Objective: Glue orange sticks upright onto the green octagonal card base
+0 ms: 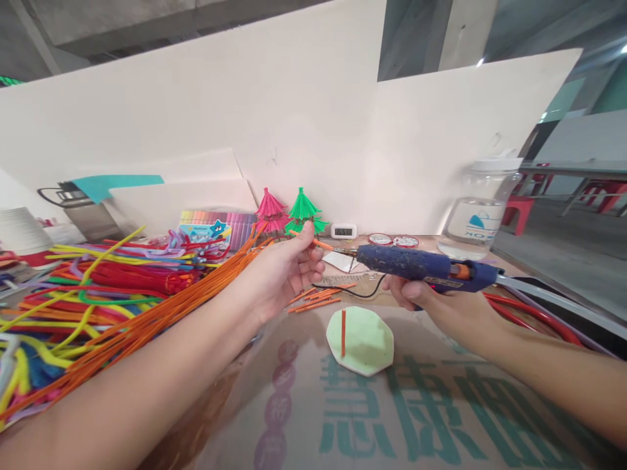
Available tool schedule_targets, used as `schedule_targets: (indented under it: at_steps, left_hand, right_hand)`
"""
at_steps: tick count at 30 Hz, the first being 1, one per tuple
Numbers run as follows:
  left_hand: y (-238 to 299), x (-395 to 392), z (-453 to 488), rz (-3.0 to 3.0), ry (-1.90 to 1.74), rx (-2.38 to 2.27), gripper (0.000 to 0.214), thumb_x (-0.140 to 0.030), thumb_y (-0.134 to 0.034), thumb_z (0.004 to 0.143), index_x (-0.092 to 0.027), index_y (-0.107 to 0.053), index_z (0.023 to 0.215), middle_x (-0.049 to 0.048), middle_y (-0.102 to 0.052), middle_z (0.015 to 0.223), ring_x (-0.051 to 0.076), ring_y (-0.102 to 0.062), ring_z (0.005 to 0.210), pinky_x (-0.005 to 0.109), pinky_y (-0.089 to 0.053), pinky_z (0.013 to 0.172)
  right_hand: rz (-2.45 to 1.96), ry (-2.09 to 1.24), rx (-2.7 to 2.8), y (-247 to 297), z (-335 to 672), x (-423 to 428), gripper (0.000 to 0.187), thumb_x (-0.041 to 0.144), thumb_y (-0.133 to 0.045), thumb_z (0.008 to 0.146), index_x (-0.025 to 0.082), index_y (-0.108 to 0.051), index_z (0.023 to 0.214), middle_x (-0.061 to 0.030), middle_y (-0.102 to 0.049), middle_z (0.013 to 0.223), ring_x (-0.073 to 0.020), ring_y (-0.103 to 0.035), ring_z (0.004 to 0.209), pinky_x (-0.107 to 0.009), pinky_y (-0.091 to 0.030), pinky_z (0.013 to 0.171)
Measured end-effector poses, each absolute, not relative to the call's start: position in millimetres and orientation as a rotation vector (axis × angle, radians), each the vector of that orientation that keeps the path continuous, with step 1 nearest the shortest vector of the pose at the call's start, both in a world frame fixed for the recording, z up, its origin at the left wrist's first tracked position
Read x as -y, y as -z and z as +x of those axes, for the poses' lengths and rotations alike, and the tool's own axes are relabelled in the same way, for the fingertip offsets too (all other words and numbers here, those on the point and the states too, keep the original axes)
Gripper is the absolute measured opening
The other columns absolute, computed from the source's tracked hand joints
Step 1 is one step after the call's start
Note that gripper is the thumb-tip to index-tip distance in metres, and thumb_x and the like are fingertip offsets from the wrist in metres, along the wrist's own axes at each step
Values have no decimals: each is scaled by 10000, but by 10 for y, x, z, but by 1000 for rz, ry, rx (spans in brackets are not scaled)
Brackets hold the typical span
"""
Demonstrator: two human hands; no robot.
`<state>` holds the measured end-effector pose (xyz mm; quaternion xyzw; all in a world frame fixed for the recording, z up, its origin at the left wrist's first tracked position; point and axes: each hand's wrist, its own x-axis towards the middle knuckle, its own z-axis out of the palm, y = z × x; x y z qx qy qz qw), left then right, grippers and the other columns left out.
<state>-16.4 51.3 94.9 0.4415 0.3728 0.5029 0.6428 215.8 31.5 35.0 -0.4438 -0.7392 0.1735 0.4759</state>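
Note:
Between the thumb and fingers of my left hand [289, 264] is a short orange pipe cleaner piece [321, 244]. My right hand [416, 292] grips a dark blue hot glue gun [406, 261], with its nozzle at the right end of that piece. A clear glue stick [533, 290] juts from the gun's back. Below the hands lies a pale green polygonal foam base [372, 336], with one orange pipe cleaner piece [343, 333] on it, near its left side. Several cut orange pieces [318, 299] lie on the table behind the base.
A heap of colourful pipe cleaners [112, 281] covers the left side, long orange ones [171, 313] in front. Behind stand a pink tree [271, 212], a green tree [304, 212], a small clock [343, 231] and a marker set [215, 227]. A water bottle [477, 212] stands at right.

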Motion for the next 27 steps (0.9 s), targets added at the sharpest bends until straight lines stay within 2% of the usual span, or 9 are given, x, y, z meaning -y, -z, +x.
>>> schedule_targets:
  at_steps: [5, 8, 12, 16, 19, 22, 25, 27]
  left_hand:
    - [-991, -484, -168, 1036, -1122, -847, 387, -442, -765, 851, -165, -568, 667, -22, -582, 601, 79, -574, 523, 177, -491, 505]
    - [-1034, -494, -205, 1120, -1191, -833, 401, -470, -776, 830, -172, -570, 658, -25, -581, 600, 81, -574, 534, 185, -498, 527]
    - [-1099, -531, -275, 1236, -1267, -816, 443, -542, -801, 771, -179, -577, 654, -26, -576, 589, 92, -590, 555, 203, -506, 552]
    - [-1130, -552, -306, 1261, -1315, -820, 464, -565, -806, 752, -179, -567, 658, -23, -584, 588, 93, -591, 543, 197, -492, 533]
    - [-1112, -559, -303, 1277, -1319, -803, 466, -563, -815, 743, -174, -572, 662, -18, -596, 595, 97, -589, 543, 201, -488, 532]
    - [-1081, -573, -308, 1319, -1312, -772, 480, -579, -817, 730, -170, -578, 657, -15, -599, 596, 100, -582, 540, 214, -488, 541]
    - [-1062, -590, -327, 1377, -1289, -752, 485, -592, -817, 721, -167, -596, 650, -10, -606, 598, 100, -578, 539, 220, -486, 548]
    - [-1059, -599, -336, 1410, -1279, -752, 487, -595, -822, 712, -167, -600, 643, -9, -607, 597, 100, -575, 539, 223, -484, 552]
  right_hand:
    - [-1108, -545, 1848, -337, 2165, -397, 438, 547, -498, 922, 242, -628, 637, -18, -656, 666, -199, -617, 663, -334, -513, 653]
    - [-1191, -589, 1903, -368, 2198, -528, 404, 539, -494, 935, 242, -696, 749, -19, -719, 815, -185, -636, 730, -289, -492, 606]
    - [-1317, -558, 1963, -446, 2274, -902, 326, 542, -620, 878, 243, -712, 971, -28, -765, 941, -213, -675, 835, -277, -500, 622]
    - [-1434, -507, 1951, -477, 2271, -1474, 280, 433, -762, 781, 221, -743, 962, -31, -784, 928, -246, -702, 885, -317, -527, 768]
    - [-1463, -477, 1942, -392, 2203, -1851, 289, 368, -704, 849, 163, -731, 1050, -71, -778, 1017, -240, -697, 952, -311, -521, 823]
    - [-1504, -510, 2002, -229, 2156, -2066, 232, 326, -680, 892, 137, -727, 1018, -77, -772, 988, -207, -695, 920, -288, -524, 825]
    - [-1574, -555, 2070, -91, 2186, -2130, 231, 347, -658, 936, 133, -703, 1008, -61, -739, 963, -179, -691, 862, -326, -559, 804]
    - [-1616, -568, 2096, -61, 2241, -2121, 268, 376, -625, 967, 135, -675, 1074, -54, -711, 1015, -177, -688, 878, -365, -579, 801]
